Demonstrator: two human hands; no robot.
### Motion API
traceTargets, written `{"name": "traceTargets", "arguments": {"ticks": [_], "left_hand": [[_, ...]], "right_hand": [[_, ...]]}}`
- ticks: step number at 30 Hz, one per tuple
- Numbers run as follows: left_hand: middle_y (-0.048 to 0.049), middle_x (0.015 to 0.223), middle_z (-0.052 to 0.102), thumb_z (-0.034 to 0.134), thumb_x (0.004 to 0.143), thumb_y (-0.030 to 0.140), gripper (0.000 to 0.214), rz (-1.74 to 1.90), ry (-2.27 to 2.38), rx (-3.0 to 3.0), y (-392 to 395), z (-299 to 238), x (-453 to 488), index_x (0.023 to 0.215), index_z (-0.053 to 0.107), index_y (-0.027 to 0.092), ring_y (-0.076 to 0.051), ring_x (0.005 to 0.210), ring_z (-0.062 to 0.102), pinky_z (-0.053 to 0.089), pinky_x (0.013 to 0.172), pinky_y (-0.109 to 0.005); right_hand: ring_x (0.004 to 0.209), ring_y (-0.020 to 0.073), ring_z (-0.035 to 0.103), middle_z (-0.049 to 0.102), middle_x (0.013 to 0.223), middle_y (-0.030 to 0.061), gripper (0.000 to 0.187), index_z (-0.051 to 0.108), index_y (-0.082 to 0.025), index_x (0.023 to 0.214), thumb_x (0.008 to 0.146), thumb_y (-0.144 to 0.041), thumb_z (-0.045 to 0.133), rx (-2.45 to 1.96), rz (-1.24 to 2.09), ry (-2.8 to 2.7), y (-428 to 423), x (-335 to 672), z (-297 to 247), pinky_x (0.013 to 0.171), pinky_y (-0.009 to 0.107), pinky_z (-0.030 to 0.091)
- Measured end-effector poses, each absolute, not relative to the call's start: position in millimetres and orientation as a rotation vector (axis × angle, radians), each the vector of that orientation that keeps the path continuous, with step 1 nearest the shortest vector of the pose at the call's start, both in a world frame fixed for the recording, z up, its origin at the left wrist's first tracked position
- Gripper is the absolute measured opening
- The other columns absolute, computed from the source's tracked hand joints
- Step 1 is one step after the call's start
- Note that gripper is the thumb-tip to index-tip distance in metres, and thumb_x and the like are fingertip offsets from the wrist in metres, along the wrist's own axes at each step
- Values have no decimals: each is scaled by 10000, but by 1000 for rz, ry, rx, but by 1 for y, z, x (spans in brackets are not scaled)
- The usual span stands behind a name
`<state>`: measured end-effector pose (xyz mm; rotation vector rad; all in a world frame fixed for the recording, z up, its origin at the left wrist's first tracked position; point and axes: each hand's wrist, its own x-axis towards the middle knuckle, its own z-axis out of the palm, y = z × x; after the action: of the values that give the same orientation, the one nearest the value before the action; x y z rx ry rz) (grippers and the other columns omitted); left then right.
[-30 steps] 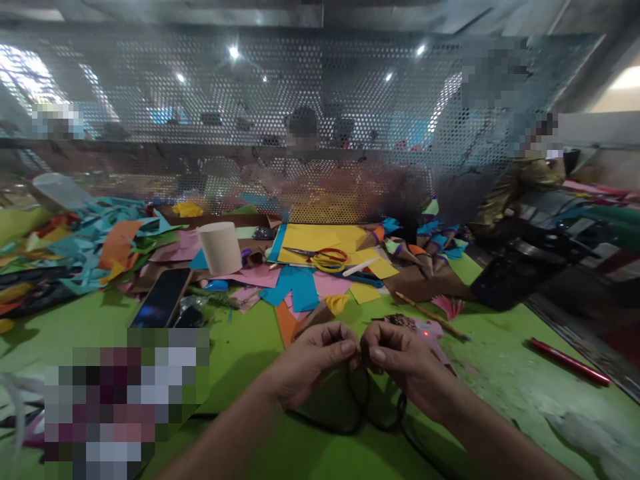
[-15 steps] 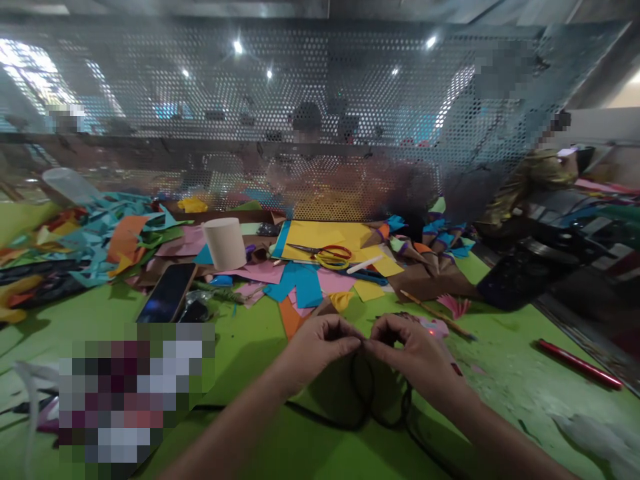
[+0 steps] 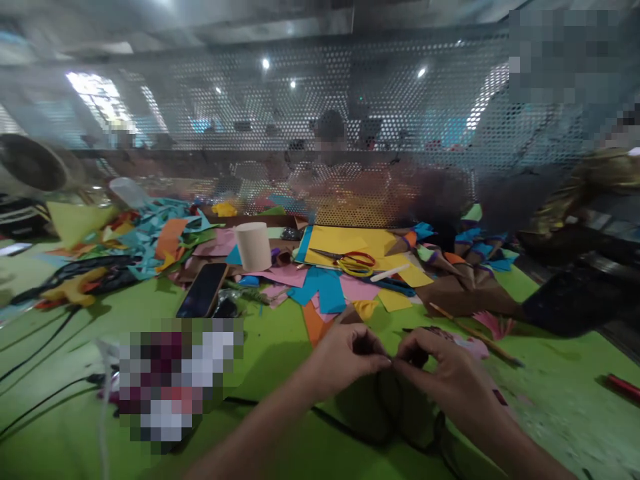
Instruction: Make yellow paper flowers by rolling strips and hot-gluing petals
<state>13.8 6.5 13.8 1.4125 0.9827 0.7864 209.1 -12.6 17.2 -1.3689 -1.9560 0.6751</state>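
Above the table's (image 3: 280, 327) near edge, left hand (image 3: 345, 357) and right hand (image 3: 445, 377) meet fingertip to fingertip, each grip pinched on a dark cord (image 3: 250, 402), holding a short span up while slack lies below.

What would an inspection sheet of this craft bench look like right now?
Surface: green table, scuffed at the right.
Work in hand: something pinched where the fingertips of both hands meet, too small to tell.
Clutter: coloured paper scraps, scissors on a yellow sheet, phone, beige roll, pencil, red pen.
Hands: left hand and right hand both pinched shut, fingertips touching.
Cables: black cables across the table's left side.
Surroundings: perforated metal screen behind the table; blurred people beyond it.
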Motion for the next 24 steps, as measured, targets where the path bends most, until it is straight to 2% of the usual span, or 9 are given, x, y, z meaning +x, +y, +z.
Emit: {"name": "traceTargets", "arguments": {"ticks": [11,15,18,21,24], "left_hand": [[17,707,594,805,634,350,295,802,842,1289,6,4,17,749,616,155,-119,668,509,383,638,-253],[14,745,604,860,557,415,412,745,732,1188,6,6,16,762,620,150,-112,688,524,394,680,-260],[13,701,610,885,503,465,483,675,578,1052,4,12,17,731,602,147,-104,652,550,410,693,-260],[12,599,610,868,527,514,489,660,473,973,1,20,17,662,562,158,-107,568,556,434,674,-275],[-8,628,636,842,593,509,436,594,409,1006,1,25,12,657,594,156,-124,586,579,461,718,-300]], "right_hand": [[629,209,594,637,637,24,169,647,-236,657,748,-377,670,-1359,726,-1893,-9,216,12,558,282,473],[594,204,595,627,605,22,216,638,-236,607,719,-413,686,-1330,787,-1900,-7,216,14,530,270,477],[590,204,594,616,595,23,270,631,-233,593,730,-460,680,-1314,853,-1919,-7,217,14,529,268,477],[612,206,590,615,621,32,332,638,-227,629,785,-520,633,-1323,907,-1835,-6,221,11,550,270,485],[609,199,568,600,639,35,372,643,-224,668,817,-561,591,-1338,914,-1704,-4,226,10,529,264,477]]}}
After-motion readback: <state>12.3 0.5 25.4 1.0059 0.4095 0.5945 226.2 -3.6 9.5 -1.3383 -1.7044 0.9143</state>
